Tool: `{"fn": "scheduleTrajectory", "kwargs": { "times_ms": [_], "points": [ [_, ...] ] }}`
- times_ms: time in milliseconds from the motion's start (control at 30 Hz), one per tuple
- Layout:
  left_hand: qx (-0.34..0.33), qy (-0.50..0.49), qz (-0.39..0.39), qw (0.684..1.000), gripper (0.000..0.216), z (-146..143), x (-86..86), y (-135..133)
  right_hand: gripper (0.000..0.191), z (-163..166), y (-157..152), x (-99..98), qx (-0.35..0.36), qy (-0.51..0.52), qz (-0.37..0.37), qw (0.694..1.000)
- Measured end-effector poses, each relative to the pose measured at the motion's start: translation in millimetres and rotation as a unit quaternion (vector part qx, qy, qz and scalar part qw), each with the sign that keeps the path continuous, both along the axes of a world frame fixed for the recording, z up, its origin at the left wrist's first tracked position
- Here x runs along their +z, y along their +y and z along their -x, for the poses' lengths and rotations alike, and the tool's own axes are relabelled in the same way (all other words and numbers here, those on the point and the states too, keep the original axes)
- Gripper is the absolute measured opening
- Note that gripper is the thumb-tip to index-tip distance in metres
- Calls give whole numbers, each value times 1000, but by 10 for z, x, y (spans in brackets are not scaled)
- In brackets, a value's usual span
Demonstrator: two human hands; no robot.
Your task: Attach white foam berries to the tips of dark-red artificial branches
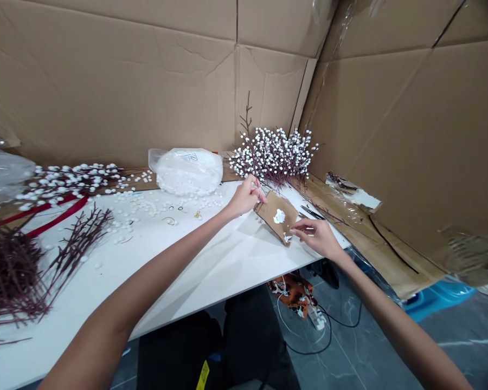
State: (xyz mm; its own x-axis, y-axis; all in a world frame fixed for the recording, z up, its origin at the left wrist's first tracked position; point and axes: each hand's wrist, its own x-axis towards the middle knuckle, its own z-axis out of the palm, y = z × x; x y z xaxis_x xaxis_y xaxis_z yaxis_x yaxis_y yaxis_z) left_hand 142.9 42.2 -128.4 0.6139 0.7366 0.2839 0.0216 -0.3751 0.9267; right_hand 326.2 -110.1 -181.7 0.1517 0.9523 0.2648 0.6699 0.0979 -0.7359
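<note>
A small piece of brown cardboard (270, 210) lies tilted on the white table, with a white paste-like blob (279, 216) in its middle and a smaller white smear at its near corner. My left hand (246, 197) is closed in a pinch by the cardboard's left corner; whatever thin thing it may hold is too small to make out. At the near right edge of the cardboard, my right hand (318, 237) has its fingertips drawn together beside the white smear. What lies between them is hidden. Black-handled scissors (312, 212) lie just beyond my right hand.
White-berried branches (274, 154) are heaped at the back right, beside a clear bag of white balls (189, 172). Bare dark twigs (14, 276), red ribbon (59, 215) and more berried stems (75, 176) lie left. Loose white balls dot the table (179, 265). Cardboard walls stand behind and right.
</note>
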Motion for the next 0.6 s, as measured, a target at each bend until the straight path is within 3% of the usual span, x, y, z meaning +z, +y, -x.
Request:
{"fn": "scheduleTrajectory", "kwargs": {
  "times_ms": [100,367,600],
  "points": [
    [-9,6,56,998,9,112,-110,-159,24,-34,-135,37,3,-8,9,1000],
    [-21,-9,175,984,14,448,-683,-575,22,46,-482,91,22,-28,65,997],
    [-2,3,120,993,12,250,-705,-367,21,190,-433,39,-24,-32,25,999]
  ]
}}
